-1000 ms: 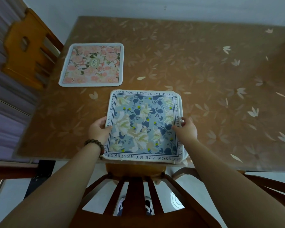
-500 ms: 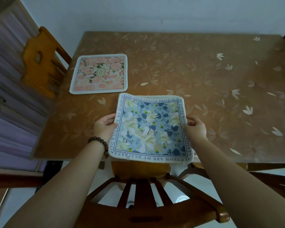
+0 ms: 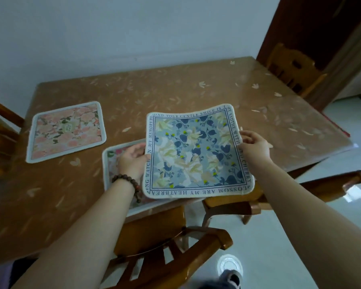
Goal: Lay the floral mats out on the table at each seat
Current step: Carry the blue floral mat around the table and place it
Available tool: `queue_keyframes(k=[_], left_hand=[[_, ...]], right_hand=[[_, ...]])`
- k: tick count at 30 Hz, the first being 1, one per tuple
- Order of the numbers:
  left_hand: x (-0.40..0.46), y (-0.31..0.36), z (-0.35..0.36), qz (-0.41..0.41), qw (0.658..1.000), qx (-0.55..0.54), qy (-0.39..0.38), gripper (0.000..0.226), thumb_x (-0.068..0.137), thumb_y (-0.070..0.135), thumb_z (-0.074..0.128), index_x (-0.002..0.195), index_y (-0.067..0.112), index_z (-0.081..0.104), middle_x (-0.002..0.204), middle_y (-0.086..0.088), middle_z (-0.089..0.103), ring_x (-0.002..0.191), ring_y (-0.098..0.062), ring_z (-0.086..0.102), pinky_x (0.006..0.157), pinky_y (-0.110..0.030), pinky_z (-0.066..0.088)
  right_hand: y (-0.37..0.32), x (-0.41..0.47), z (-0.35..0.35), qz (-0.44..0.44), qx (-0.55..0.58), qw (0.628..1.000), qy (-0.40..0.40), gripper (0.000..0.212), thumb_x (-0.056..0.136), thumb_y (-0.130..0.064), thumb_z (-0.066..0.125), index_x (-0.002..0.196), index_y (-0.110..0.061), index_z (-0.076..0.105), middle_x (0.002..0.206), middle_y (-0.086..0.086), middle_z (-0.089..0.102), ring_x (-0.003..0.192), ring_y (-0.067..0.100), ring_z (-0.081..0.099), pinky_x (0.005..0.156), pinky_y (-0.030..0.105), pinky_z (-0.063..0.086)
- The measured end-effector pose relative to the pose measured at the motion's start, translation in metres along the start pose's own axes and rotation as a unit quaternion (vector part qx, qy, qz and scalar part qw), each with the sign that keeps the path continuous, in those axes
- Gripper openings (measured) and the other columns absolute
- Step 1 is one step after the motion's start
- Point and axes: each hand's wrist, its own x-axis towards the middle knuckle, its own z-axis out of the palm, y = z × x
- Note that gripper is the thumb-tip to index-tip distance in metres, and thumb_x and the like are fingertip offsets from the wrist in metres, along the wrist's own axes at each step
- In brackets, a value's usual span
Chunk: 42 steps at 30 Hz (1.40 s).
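Blue floral mat (image 3: 197,152) held up in both hands, clear of the table (image 3: 175,92), over its near edge. Lettered border all round, blue leaves and pale blossoms inside, far edge sagging a little in the middle. Left hand (image 3: 132,158) clamped on the mat's left edge, thumb on top, fingers hidden underneath. Right hand (image 3: 254,146) pinched on the right edge, fingertips curled over the border. Dark bead bracelet (image 3: 129,183) round the left wrist.

Second mat (image 3: 117,161) lay flat on the table beneath, just left of the raised one, white-rimmed, mostly covered by the left hand and the blue mat; pattern hard to make out beyond a bit of pink and green. Its near edge sat close to the table's near edge. Pink floral mat (image 3: 66,132) lay flat farther left, near the table's left side, apart from the other two, slightly skewed.

Brown table top printed with pale petals, glossy under a clear cover. Wooden chair (image 3: 171,243) tucked in at the near side, directly below the arms. Another wooden chair (image 3: 294,67) stood at the far right end, and part of a third (image 3: 0,130) showed at the left edge. Pale wall (image 3: 133,34) behind the table, light shiny floor (image 3: 279,236) on the right. Shoe (image 3: 230,278) visible at the bottom.
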Motion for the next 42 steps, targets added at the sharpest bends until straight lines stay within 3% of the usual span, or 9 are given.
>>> queue_keyframes(k=[6, 11, 14, 18, 24, 31, 36, 40, 42], left_hand=[[0.001, 0.006, 0.105, 0.017, 1.000, -0.006, -0.002, 0.033, 0.080, -0.006, 0.067, 0.088, 0.026, 0.065, 0.097, 0.006, 0.070, 0.093, -0.019, 0.068, 0.080, -0.046, 0.057], [0.004, 0.006, 0.211, 0.035, 0.999, -0.020, 0.035, 0.032, 0.080, -0.007, 0.066, 0.094, 0.022, 0.065, 0.097, 0.001, 0.071, 0.091, -0.018, 0.069, 0.077, -0.043, 0.058], [0.001, 0.004, 0.261, 0.023, 0.997, -0.021, 0.065, 0.033, 0.081, -0.005, 0.066, 0.092, 0.026, 0.065, 0.099, 0.002, 0.071, 0.091, -0.017, 0.069, 0.075, -0.041, 0.058], [-0.004, -0.003, 0.300, -0.003, 0.994, -0.025, 0.106, 0.034, 0.081, -0.002, 0.067, 0.091, 0.030, 0.066, 0.099, 0.004, 0.072, 0.085, -0.013, 0.070, 0.063, -0.033, 0.058], [0.003, -0.017, 0.329, -0.035, 0.988, -0.026, 0.145, 0.034, 0.081, -0.002, 0.067, 0.089, 0.031, 0.066, 0.096, 0.010, 0.072, 0.086, -0.013, 0.071, 0.071, -0.042, 0.059], [0.022, -0.044, 0.337, -0.068, 0.986, 0.001, 0.150, 0.033, 0.081, 0.000, 0.068, 0.090, 0.032, 0.067, 0.096, 0.012, 0.072, 0.088, -0.012, 0.070, 0.074, -0.041, 0.059], [0.027, -0.073, 0.338, -0.096, 0.981, 0.051, 0.158, 0.032, 0.081, 0.001, 0.067, 0.094, 0.030, 0.069, 0.096, 0.013, 0.072, 0.089, -0.007, 0.068, 0.074, -0.038, 0.058], [0.025, -0.086, 0.341, -0.092, 0.978, 0.091, 0.163, 0.029, 0.082, 0.003, 0.068, 0.094, 0.029, 0.070, 0.089, 0.019, 0.070, 0.079, 0.006, 0.065, 0.056, -0.014, 0.051], [0.025, -0.085, 0.342, -0.097, 0.979, 0.075, 0.161, 0.028, 0.081, 0.003, 0.069, 0.096, 0.027, 0.072, 0.083, 0.020, 0.071, 0.075, 0.007, 0.066, 0.051, -0.011, 0.049]], right_hand=[[0.009, 0.077, -0.073, -0.011, 0.001, 1.000, 0.004, 0.041, 0.086, 0.006, 0.049, 0.112, -0.022, 0.063, 0.100, 0.006, 0.070, 0.084, 0.024, 0.070, 0.070, 0.043, 0.059], [0.011, 0.170, -0.140, -0.028, 0.002, 0.999, -0.031, 0.042, 0.083, 0.007, 0.049, 0.112, -0.021, 0.063, 0.094, 0.002, 0.070, 0.076, 0.019, 0.069, 0.056, 0.030, 0.054], [0.011, 0.216, -0.171, -0.023, -0.009, 0.998, -0.058, 0.042, 0.082, 0.007, 0.050, 0.111, -0.021, 0.063, 0.091, 0.000, 0.069, 0.073, 0.018, 0.067, 0.056, 0.030, 0.054], [0.010, 0.261, -0.190, -0.032, -0.030, 0.995, -0.090, 0.041, 0.082, 0.006, 0.050, 0.105, -0.024, 0.064, 0.091, 0.000, 0.067, 0.074, 0.017, 0.066, 0.057, 0.029, 0.054], [0.022, 0.299, -0.192, -0.023, -0.054, 0.991, -0.120, 0.037, 0.084, 0.005, 0.051, 0.105, -0.024, 0.061, 0.085, -0.007, 0.064, 0.065, 0.008, 0.062, 0.041, 0.016, 0.047], [0.060, 0.323, -0.183, 0.015, -0.064, 0.989, -0.130, 0.035, 0.086, 0.005, 0.050, 0.104, -0.024, 0.060, 0.090, -0.002, 0.065, 0.073, 0.014, 0.065, 0.059, 0.029, 0.056], [0.097, 0.330, -0.175, 0.040, -0.076, 0.987, -0.137, 0.036, 0.085, 0.007, 0.050, 0.105, -0.021, 0.060, 0.087, -0.005, 0.067, 0.070, 0.009, 0.067, 0.057, 0.026, 0.056], [0.119, 0.338, -0.167, 0.043, -0.125, 0.984, -0.121, 0.027, 0.084, -0.002, 0.055, 0.103, -0.020, 0.060, 0.089, -0.005, 0.067, 0.084, 0.020, 0.068, 0.074, 0.039, 0.058], [0.119, 0.344, -0.166, 0.023, -0.168, 0.979, -0.114, 0.023, 0.082, -0.012, 0.060, 0.102, -0.022, 0.063, 0.095, -0.003, 0.067, 0.089, 0.020, 0.067, 0.079, 0.039, 0.057]])
